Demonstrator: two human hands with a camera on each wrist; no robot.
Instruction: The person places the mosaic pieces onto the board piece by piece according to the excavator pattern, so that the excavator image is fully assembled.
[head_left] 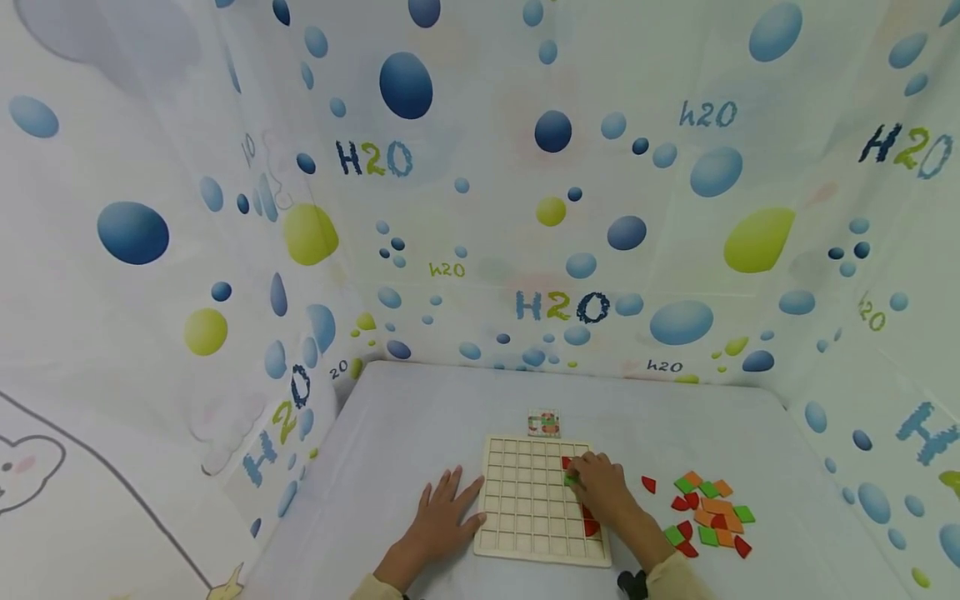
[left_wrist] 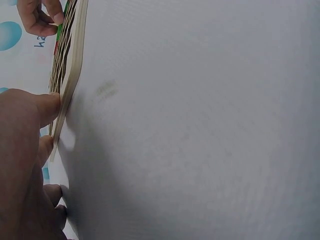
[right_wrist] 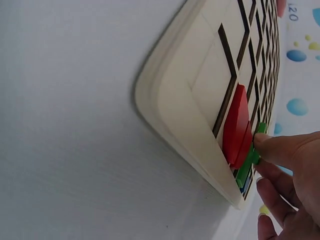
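Note:
A pale wooden grid board lies on the table. My right hand is over its right side, thumb and finger pinching a green tile at the grid. Red quarter-round tiles sit in the board's right column, near the front corner, and another green tile is beside them. Farther back in that column is a red tile, partly behind the right hand. My left hand rests with fingers spread at the left edge, its thumb touching the board's side.
To the right lies a loose group of green tiles, orange tiles and red tiles. One red tile is apart from them. A small picture card lies behind the board. A black object is near the right sleeve.

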